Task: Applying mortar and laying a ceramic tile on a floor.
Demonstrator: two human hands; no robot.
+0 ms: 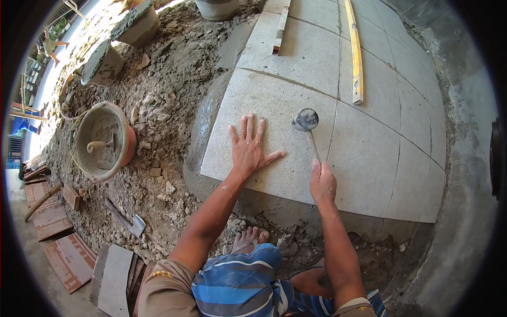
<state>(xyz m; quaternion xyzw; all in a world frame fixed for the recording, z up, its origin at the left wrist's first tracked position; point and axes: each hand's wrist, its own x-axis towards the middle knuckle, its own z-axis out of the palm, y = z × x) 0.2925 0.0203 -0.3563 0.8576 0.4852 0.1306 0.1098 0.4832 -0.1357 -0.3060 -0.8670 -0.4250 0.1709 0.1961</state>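
My left hand [247,148] lies flat on a large grey floor tile [274,100], its fingers spread and nothing in it. In my right hand [322,183] is the handle of a rubber mallet [306,120] with a round dark head. The mallet's head is over the same tile, right of my left hand; whether it touches the surface I cannot tell. This tile sits at the near left corner of a tiled floor, with wet mortar along its left and front edges.
A mortar bucket [129,138] with a trowel [100,145] inside stands on rubble at left, with more buckets [105,66] beyond. A yellow spirit level [355,58] and a straight bar [281,29] lie on the tiles. A hatchet-like tool [127,219] and stacked tiles [113,277] are near left.
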